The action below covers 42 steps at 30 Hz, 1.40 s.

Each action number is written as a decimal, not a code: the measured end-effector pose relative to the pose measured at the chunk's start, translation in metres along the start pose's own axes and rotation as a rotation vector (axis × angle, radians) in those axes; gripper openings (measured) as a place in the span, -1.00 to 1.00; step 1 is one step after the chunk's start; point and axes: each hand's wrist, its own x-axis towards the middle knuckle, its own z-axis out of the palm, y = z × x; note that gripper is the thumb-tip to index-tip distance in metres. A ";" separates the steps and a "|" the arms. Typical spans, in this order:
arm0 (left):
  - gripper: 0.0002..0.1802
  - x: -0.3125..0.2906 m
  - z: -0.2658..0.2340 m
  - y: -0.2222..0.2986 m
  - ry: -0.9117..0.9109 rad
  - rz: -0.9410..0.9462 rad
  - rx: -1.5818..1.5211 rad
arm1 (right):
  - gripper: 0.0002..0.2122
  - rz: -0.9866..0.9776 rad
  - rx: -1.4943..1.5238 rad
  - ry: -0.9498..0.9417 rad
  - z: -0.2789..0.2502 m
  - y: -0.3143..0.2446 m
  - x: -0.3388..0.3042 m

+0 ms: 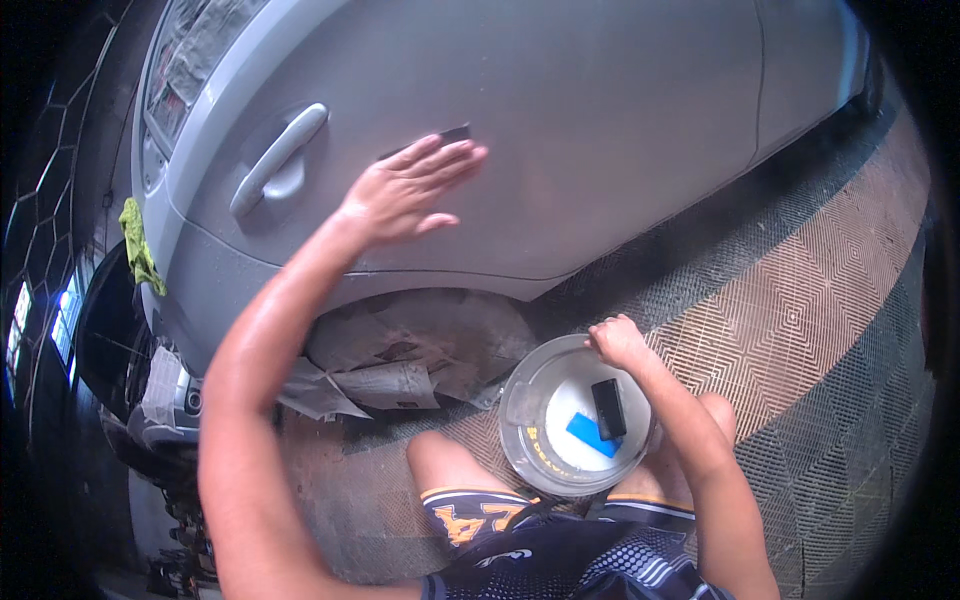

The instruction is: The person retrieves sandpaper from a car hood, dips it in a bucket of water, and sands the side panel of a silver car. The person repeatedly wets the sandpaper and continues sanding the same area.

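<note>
My left hand [415, 190] lies flat against the grey car door [560, 110], its fingers stretched out and the thumb apart. A thin dark piece, like sandpaper [456, 133], shows from under the fingers; most of it is hidden. The door handle [282, 158] is just left of that hand. My right hand [620, 341] is closed on the far rim of a translucent grey bucket [522, 400] between my legs. Inside the bucket, a black block [607, 405] and a blue block [590, 434] lie in whitish liquid, the black one partly over the blue.
Paper sheets [385, 388] cover the wheel area below the panel. A yellow-green cloth [140, 245] hangs at the car's left edge. Patterned floor tiles [790, 310] spread out to the right. Masking covers the window [200, 60] at upper left.
</note>
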 end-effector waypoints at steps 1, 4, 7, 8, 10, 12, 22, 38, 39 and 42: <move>-0.24 -0.008 -0.002 -0.009 -0.085 0.114 -0.037 | -0.76 -0.001 -0.010 -0.002 -0.001 0.001 0.005; -0.23 0.085 -0.049 -0.046 -0.160 -0.408 0.131 | -0.75 0.003 -0.019 0.020 0.007 -0.004 0.009; -0.21 0.066 -0.021 -0.052 0.121 -0.382 0.214 | -0.74 -0.054 0.020 0.021 0.002 -0.022 0.011; -0.17 0.052 -0.015 -0.015 0.144 -0.275 0.208 | -0.74 -0.023 0.013 0.034 0.000 -0.007 0.007; -0.16 -0.014 0.002 0.009 -0.227 0.026 -0.015 | -0.74 -0.022 0.003 0.061 0.004 0.009 0.003; -0.17 -0.001 -0.010 -0.018 -0.318 0.205 0.185 | -0.75 -0.016 -0.034 -0.017 0.006 0.005 0.011; -0.15 -0.033 -0.004 -0.005 -0.300 0.049 -0.037 | -0.76 0.019 -0.036 -0.030 -0.009 0.003 0.008; -0.03 0.005 0.008 -0.017 0.333 -0.595 0.155 | -0.76 0.004 -0.056 -0.093 -0.007 -0.006 0.007; 0.02 -0.007 0.017 0.013 0.378 -0.600 0.037 | -0.75 0.036 -0.060 -0.103 -0.010 -0.002 0.004; -0.01 -0.106 0.056 0.093 0.155 -0.590 0.115 | -0.75 0.020 -0.058 -0.045 -0.010 -0.005 0.008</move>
